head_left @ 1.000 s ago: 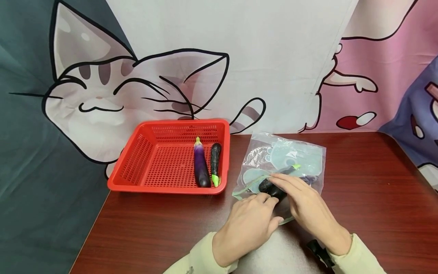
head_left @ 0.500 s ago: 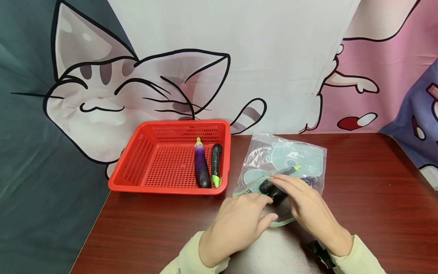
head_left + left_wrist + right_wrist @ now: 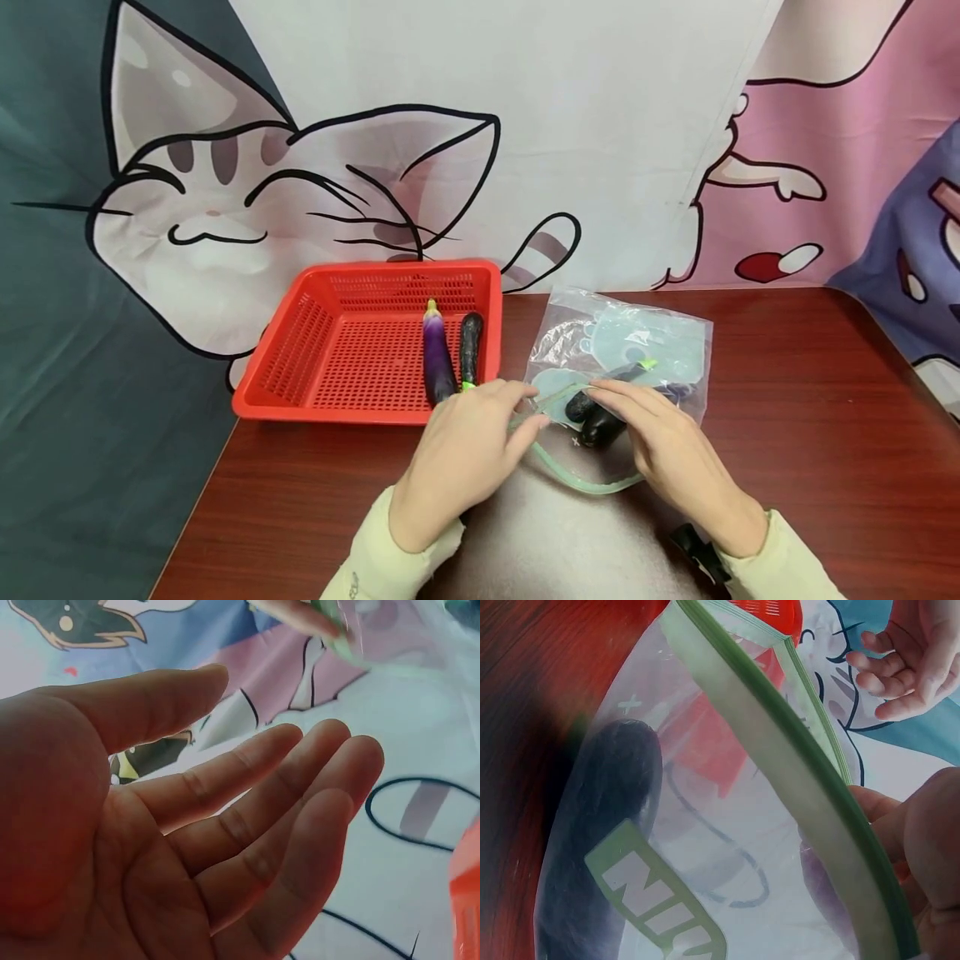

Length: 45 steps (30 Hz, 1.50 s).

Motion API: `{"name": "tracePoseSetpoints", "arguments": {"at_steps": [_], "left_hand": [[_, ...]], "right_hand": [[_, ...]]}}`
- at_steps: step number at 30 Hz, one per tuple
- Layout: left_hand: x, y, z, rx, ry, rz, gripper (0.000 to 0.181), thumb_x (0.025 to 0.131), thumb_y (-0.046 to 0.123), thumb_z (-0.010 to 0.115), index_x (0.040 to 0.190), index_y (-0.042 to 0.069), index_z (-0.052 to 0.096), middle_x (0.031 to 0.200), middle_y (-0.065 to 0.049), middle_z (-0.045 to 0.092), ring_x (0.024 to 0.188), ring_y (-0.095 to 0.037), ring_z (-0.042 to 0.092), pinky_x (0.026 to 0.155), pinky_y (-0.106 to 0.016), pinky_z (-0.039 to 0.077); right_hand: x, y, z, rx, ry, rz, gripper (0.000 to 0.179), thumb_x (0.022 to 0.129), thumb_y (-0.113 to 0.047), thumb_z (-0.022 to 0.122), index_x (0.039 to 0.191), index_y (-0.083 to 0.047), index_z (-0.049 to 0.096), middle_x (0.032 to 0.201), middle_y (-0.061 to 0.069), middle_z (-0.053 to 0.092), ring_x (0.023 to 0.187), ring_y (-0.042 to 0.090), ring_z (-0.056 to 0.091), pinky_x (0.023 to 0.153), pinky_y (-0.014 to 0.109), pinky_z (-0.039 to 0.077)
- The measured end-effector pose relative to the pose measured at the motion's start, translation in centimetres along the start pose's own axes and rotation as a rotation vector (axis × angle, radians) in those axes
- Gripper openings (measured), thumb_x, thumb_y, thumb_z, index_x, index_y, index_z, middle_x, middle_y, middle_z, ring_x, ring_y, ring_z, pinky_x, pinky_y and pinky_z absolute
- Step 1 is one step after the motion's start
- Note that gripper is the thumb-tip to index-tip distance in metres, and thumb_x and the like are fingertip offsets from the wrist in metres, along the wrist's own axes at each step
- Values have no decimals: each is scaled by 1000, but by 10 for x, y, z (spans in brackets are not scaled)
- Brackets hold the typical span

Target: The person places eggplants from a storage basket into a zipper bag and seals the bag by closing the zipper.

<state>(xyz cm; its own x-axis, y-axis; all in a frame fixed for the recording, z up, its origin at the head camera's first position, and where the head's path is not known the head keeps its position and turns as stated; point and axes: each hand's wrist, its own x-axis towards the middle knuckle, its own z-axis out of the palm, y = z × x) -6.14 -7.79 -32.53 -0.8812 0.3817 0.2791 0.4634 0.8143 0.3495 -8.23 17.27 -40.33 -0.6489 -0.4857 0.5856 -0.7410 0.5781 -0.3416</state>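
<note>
A clear zip bag (image 3: 558, 333) with a green zip edge lies mouth-open on the table. Inside it, a dark eggplant (image 3: 600, 429) rests beside a blackish, rough-skinned vegetable (image 3: 578, 407). My right hand (image 3: 675, 458) holds the bag's rim; in the right wrist view, fingers (image 3: 881, 814) show behind the green zip strip (image 3: 795, 761). My left hand (image 3: 465, 454) holds nothing, its fingers loosely bent in the left wrist view. It hovers between the bag and the red basket, hiding the lower ends of a purple eggplant (image 3: 438, 354) and a slim dark vegetable (image 3: 470, 342).
The perforated red basket (image 3: 255, 408) stands on the brown table (image 3: 810, 442), left of the bag. Behind the table hangs a cartoon-printed curtain (image 3: 600, 125). A black strap (image 3: 699, 552) sits at my right wrist.
My left hand has moved away from the eggplant in the bag, leftward toward the basket. The bag's mouth shows wider. My right hand stays at the rim.
</note>
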Motion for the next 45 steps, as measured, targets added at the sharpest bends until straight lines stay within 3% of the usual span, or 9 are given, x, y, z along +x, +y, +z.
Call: {"name": "tracePoseSetpoints", "arguments": {"at_steps": [6, 11, 16, 26, 31, 39, 45], "left_hand": [[11, -12, -13, 31, 31, -18, 28, 93, 36, 70, 112, 15, 73, 95, 1, 72, 75, -15, 66, 58, -33, 51], [27, -21, -23, 89, 0, -42, 30, 94, 34, 70, 115, 14, 72, 86, 1, 67, 65, -16, 57, 54, -32, 46], [43, -35, -32, 140, -39, -92, 31, 94, 33, 70, 116, 12, 71, 98, -3, 72, 75, -21, 67, 63, -39, 54], [72, -74, -42, 190, -108, -193, 33, 96, 29, 67, 124, 10, 69, 117, -10, 71, 102, -32, 68, 83, -49, 54], [84, -94, -40, 211, -186, -166, 31, 96, 18, 67, 126, 8, 68, 121, -12, 69, 112, -33, 65, 93, -50, 51], [97, -125, -32, 273, -297, -96, 37, 92, -1, 60, 126, 7, 69, 121, -13, 69, 112, -31, 63, 84, -45, 54], [102, -148, -23, 324, -390, -59, 35, 95, 1, 58, 127, 8, 69, 123, -13, 66, 116, -32, 62, 94, -47, 51]], "right_hand": [[0, 1, 0, 9, -9, 8, 45, 104, -13, 29, 133, -7, 63, 133, 10, 62, 121, 29, 58, 113, 18, 26], [0, 2, 3, 11, -6, 0, 45, 99, -5, 33, 132, -5, 63, 132, 11, 62, 121, 30, 58, 113, 18, 26], [0, 1, 4, 3, 1, -2, 50, 106, -18, 22, 131, -5, 64, 132, 10, 63, 120, 29, 58, 112, 18, 26], [1, 1, 4, 3, -2, -1, 49, 105, -16, 23, 130, -4, 64, 132, 10, 62, 121, 29, 58, 112, 17, 26], [1, 2, 5, 4, -1, -3, 50, 105, -17, 23, 130, -5, 64, 132, 10, 62, 121, 28, 58, 112, 18, 27], [0, 3, 6, 0, 3, -7, 50, 106, -18, 22, 130, -5, 65, 131, 10, 63, 120, 29, 59, 112, 17, 27], [0, 3, 6, 4, -4, -8, 49, 96, -3, 30, 130, -5, 64, 132, 10, 62, 121, 28, 58, 113, 18, 26]]}}
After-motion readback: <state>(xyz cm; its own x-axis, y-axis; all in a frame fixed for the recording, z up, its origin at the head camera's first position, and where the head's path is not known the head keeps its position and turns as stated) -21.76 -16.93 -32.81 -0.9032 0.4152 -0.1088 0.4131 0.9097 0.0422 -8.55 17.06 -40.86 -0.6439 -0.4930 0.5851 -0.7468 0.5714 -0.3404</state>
